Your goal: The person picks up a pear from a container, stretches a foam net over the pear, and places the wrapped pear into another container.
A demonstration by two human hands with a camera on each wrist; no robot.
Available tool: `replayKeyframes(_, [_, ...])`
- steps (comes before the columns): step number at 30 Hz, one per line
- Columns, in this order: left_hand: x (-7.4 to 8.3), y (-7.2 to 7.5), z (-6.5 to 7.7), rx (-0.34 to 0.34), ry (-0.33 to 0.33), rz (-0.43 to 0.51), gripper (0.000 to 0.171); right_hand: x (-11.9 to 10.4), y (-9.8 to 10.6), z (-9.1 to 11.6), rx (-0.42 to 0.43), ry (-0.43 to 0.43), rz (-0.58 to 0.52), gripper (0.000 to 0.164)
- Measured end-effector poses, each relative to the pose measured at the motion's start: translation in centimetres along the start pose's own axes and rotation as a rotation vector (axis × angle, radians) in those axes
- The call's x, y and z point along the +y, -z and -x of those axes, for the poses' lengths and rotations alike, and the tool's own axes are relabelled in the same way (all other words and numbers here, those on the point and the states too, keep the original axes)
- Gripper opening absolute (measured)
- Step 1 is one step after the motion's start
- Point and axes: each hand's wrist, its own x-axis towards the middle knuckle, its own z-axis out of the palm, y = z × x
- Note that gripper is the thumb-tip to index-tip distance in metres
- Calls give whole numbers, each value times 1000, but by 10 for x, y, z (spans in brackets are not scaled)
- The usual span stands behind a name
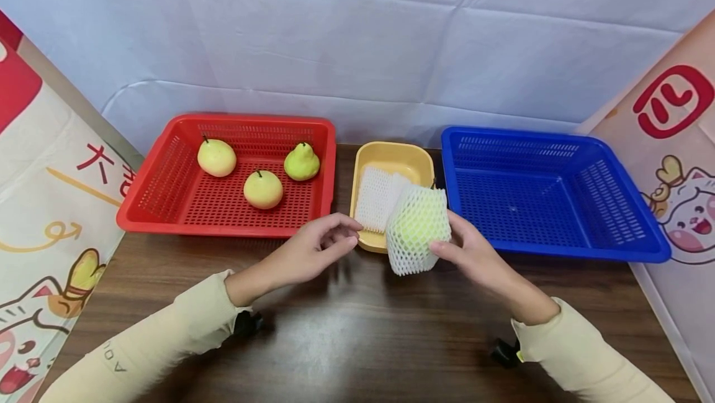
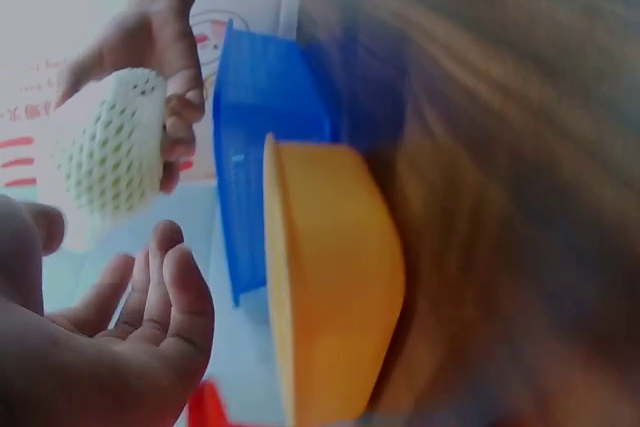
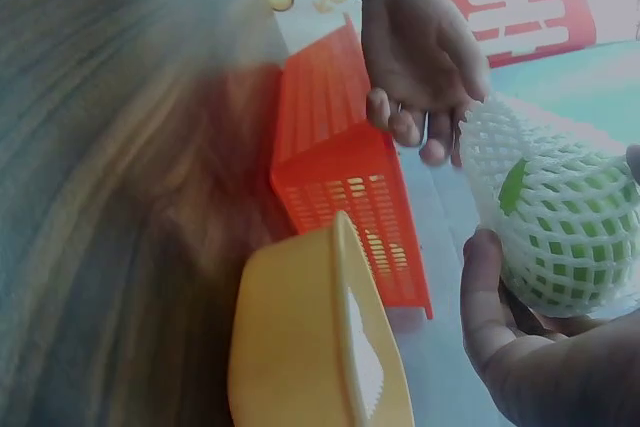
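Observation:
A yellow-green fruit, seemingly a pear, sits in a white foam net sleeve (image 1: 418, 229) above the front of the yellow tray (image 1: 416, 169). My right hand (image 1: 475, 255) holds it from the right side, thumb in front; in the right wrist view green skin shows through the mesh. To the left of it, my left hand (image 1: 313, 246) is held with loosely bent fingers and nothing in them, close to the tray's front left corner. The left wrist view shows this left hand (image 2: 140, 332) apart from the net. More flat white foam nets (image 1: 374, 198) lie in the tray.
On the left stands a red basket (image 1: 223, 229) with two round pale yellow pears (image 1: 264, 190) and a greener, necked pear (image 1: 302, 164). A blue basket (image 1: 550, 251) is on the right. All stand on a dark wooden table (image 1: 357, 341) before a pale cloth.

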Motion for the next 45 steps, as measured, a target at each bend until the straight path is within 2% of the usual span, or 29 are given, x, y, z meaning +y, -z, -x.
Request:
replayKeyframes(3, [0, 9, 5, 76, -88, -144, 19, -4, 7, 0, -2, 6, -42, 62])
replayKeyframes(6, [1, 18, 10, 143, -130, -276, 18, -8, 15, -1, 4, 1, -96, 61])
replayKeyframes(10, [0, 28, 13, 180, -130, -461, 35, -13, 27, -1, 35, -8, -143, 52])
replayKeyframes(14, [-2, 33, 14, 190, -76, -602, 54, -18, 40, -3, 66, -7, -154, 41])
replayKeyframes(17, [-5, 34, 15, 180, -4, -584, 52, -22, 50, -4, 86, 11, -166, 37])
replayKeyframes(20, [-6, 34, 15, 174, 40, -538, 42, -27, 60, -5, 95, 37, -173, 37])
replayKeyframes(24, [-7, 34, 14, 172, 43, -518, 32, -34, 78, -8, 97, 64, -172, 40])
replayKeyframes(29, [-10, 35, 13, 164, 36, -507, 28, -44, 104, -17, 84, 24, -109, 45])
replayKeyframes(34, [-13, 36, 11, 155, 35, -465, 27, -55, 129, -26, 102, -60, 41, 51])
replayKeyframes(39, [-15, 38, 9, 141, 27, -430, 28, -67, 149, -38, 126, -186, 293, 56])
replayKeyframes(45, [-17, 37, 9, 149, 35, -409, 35, -83, 167, -59, 134, -365, 573, 76])
